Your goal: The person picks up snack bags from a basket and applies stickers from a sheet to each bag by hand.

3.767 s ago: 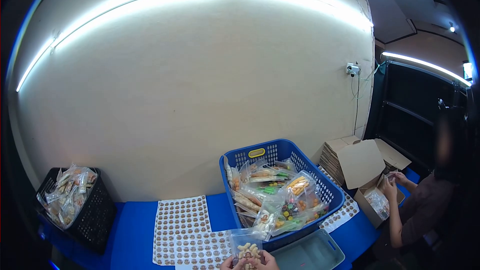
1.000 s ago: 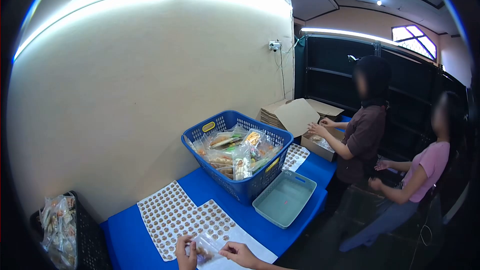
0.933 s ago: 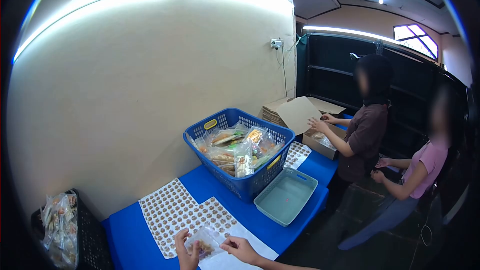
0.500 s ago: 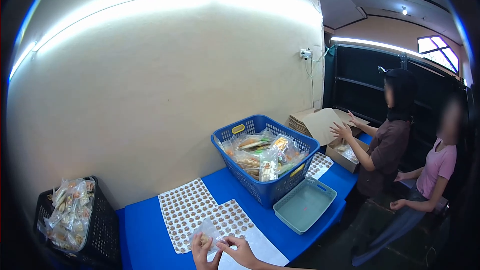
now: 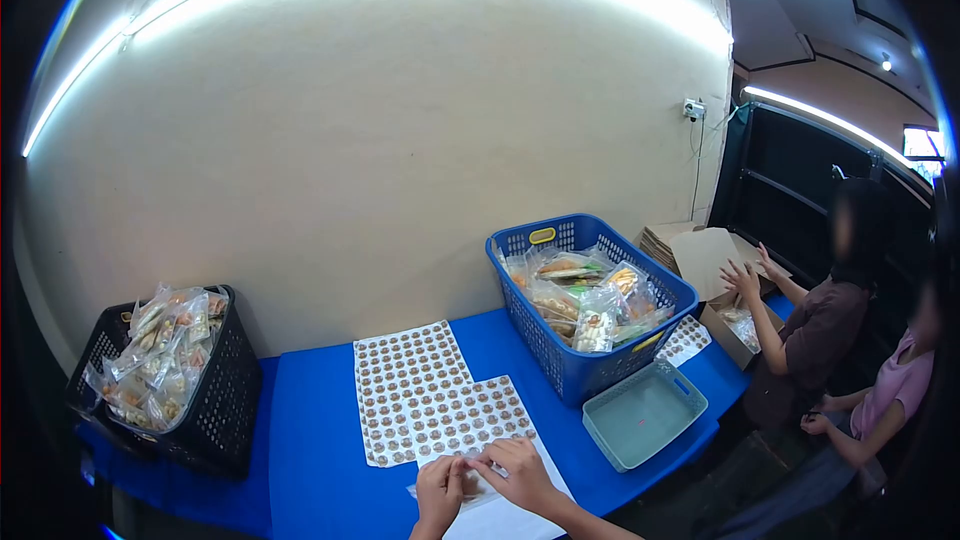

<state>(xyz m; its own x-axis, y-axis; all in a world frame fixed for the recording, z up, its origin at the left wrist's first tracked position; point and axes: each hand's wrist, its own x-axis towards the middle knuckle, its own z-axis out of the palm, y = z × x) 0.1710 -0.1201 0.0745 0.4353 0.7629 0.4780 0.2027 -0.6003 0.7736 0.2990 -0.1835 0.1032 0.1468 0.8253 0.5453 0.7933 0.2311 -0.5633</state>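
Low in the view, my left hand [image 5: 440,492] and my right hand [image 5: 515,472] pinch the top of a small clear plastic bag [image 5: 478,488], which the fingers partly hide. The bag is over a white sheet with round brown stickers [image 5: 503,408], whose lower part is plain white. A second sticker sheet [image 5: 405,380] lies beside it on the blue table cover [image 5: 320,440].
A blue basket [image 5: 570,375] of packed bags stands right of the sheets, beside a grey-green tray [image 5: 640,420]. A black basket [image 5: 225,410] of bags is at left. At right, two people stand near an open cardboard box [image 5: 735,335].
The view has turned left, so the baskets and people appear further right. My hands have drawn closer together at the bag's top, and the bag now hangs lower between them.
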